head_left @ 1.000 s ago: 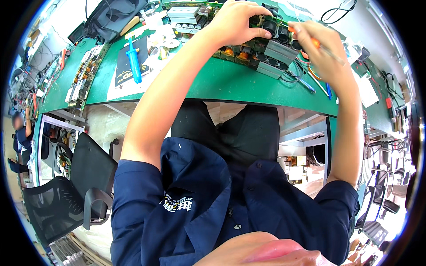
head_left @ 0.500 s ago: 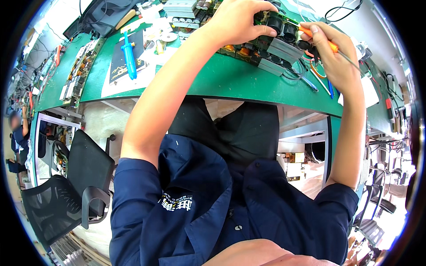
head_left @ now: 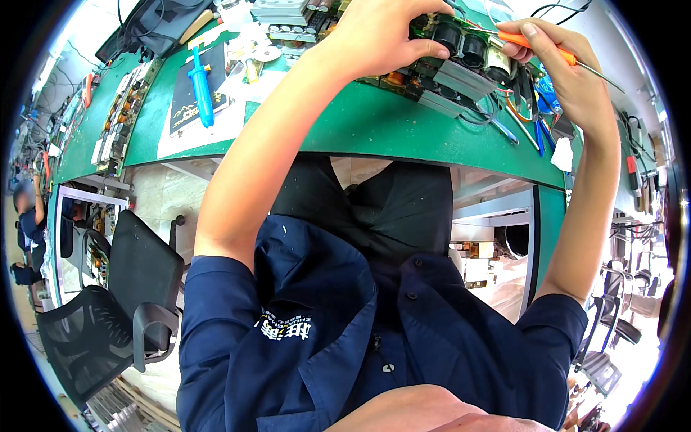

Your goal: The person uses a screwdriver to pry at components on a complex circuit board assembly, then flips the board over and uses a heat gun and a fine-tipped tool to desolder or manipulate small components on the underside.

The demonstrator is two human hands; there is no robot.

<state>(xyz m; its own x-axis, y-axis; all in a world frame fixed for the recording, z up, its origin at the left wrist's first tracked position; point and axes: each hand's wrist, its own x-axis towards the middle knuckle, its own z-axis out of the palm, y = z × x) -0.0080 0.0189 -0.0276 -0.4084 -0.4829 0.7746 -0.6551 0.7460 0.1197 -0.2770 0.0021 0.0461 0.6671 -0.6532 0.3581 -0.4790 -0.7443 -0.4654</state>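
My left hand [head_left: 385,39] is closed on the upper left edge of a circuit board [head_left: 461,18] with big black capacitors [head_left: 473,50]. Its thumb presses near one capacitor, and its other fingertips are partly hidden. In my right hand [head_left: 565,57] sits an orange-handled tool [head_left: 540,45], pinched between thumb and fingers. A thin metal shaft runs from its handle left to the board, and a grey rod or cord leaves the other end; its exact kind is unclear. Grey metal heatsinks [head_left: 461,78] lie below the board.
Left on the green bench [head_left: 345,122] lie a blue solder sucker [head_left: 201,90], a dark notebook [head_left: 183,108] and a long circuit board [head_left: 122,115]. Pens [head_left: 540,137], pliers-like handles and cables are at the right. An office chair [head_left: 129,288] stands left; a person [head_left: 30,216] is far left.
My right hand has shifted right and slightly up, turning the orange tool flatter, so its thin shaft now shows over the board. My left hand keeps its hold.
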